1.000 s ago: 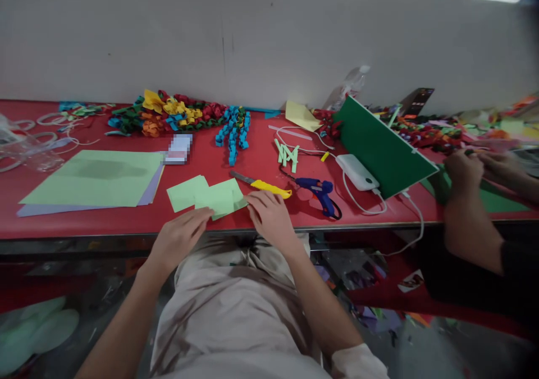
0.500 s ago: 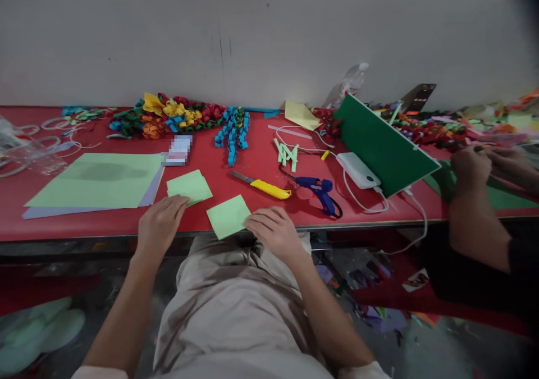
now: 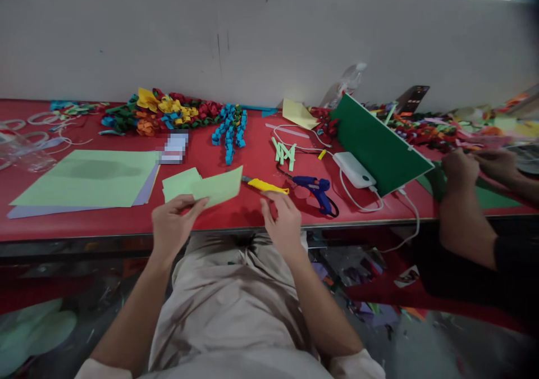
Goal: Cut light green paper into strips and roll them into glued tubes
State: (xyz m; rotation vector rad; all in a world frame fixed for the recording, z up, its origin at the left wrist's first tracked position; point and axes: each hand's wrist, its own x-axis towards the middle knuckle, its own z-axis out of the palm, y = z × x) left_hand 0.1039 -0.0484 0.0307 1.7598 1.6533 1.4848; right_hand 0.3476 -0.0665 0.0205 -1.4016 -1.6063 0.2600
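My left hand (image 3: 174, 222) pinches a small light green paper square (image 3: 221, 187) by its left end, raised and tilted above the red table. Under it, partly covered, lies another light green piece of paper (image 3: 179, 183). My right hand (image 3: 283, 219) is apart from the raised paper, its thumb and fingers spread with nothing between them. Just beyond those fingers is a yellow utility knife (image 3: 267, 186), its blade partly hidden behind the paper. A blue glue gun (image 3: 314, 187) rests further right.
Large light green sheets (image 3: 90, 177) lie at left. Paper flower garlands (image 3: 168, 112) line the back, beside blue paper chains (image 3: 229, 132). Light green strips (image 3: 284, 153), a white power bank (image 3: 355, 169) and a leaning green board (image 3: 379, 146) stand right. Another person's hands (image 3: 461, 171) work at far right.
The paper square that lay by my right hand is now lifted and held in my left hand. My right hand has come off it, and the view has shifted slightly.
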